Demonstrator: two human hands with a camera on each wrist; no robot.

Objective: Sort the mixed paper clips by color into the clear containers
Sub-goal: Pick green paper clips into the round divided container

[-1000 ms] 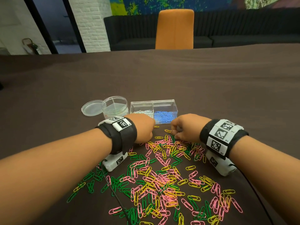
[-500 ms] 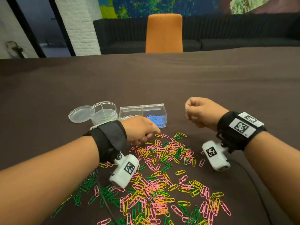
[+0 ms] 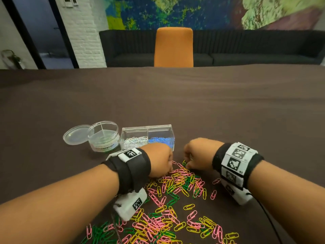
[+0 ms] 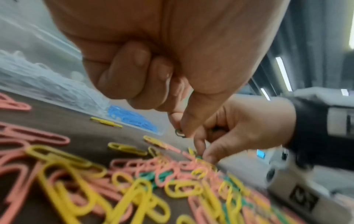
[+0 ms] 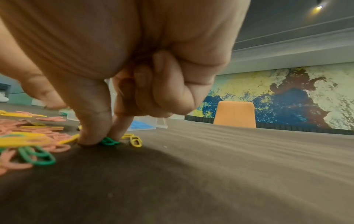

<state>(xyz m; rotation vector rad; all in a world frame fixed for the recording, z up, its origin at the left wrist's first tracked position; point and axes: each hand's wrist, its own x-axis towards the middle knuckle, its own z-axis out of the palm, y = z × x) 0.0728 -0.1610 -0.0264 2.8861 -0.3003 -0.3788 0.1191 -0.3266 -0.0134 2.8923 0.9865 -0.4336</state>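
Paper clips (image 3: pixel 175 199): right hand (image 3: pixel 198 154), raised a moment ago, is pinching a green clip (image 5: pixel 108 141) on the counter again; left hand (image 3: pixel 158 161) is gripping a dark clip (image 4: pixel 179 133), so green sorting is continuing.

Both forearms extended forward side by side, left hand (image 3: pixel 159 160) fisted with a green clip (image 4: pixel 179 133) pinched at thumb and forefinger, right hand (image 3: pixel 198 154) lowered, thumb and forefinger tips pinched on a green clip (image 5: pixel 109 141), remaining fingers curled in.
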